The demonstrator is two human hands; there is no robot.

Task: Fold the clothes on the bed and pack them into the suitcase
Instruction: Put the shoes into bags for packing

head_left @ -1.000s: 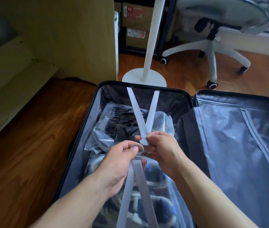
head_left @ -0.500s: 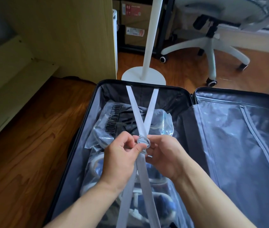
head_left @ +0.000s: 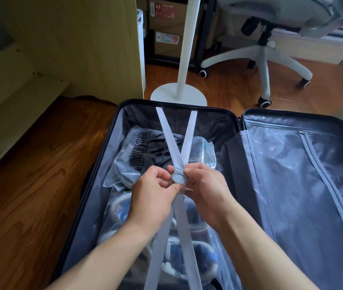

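An open black suitcase (head_left: 122,107) lies on the wooden floor. Its left half holds folded clothes in clear plastic bags (head_left: 137,155). Grey cross straps (head_left: 170,139) run from the far rim and from the near side to a round grey buckle (head_left: 179,178) in the middle. My left hand (head_left: 153,191) pinches the buckle from the left with thumb and curled fingers. From the right, my right hand (head_left: 204,189) pinches the strap end at the buckle. The right half is covered by a zipped grey mesh divider (head_left: 304,185).
A white lamp stand with a round base (head_left: 177,95) stands just beyond the suitcase. A white office chair (head_left: 264,59) is at the back right, cardboard boxes (head_left: 166,24) behind. A pale wooden bed frame (head_left: 78,47) and a step run along the left.
The buckle halves, apart one second ago, now sit together as one round piece. Both hands have moved slightly up and closer together over the packed clothes.
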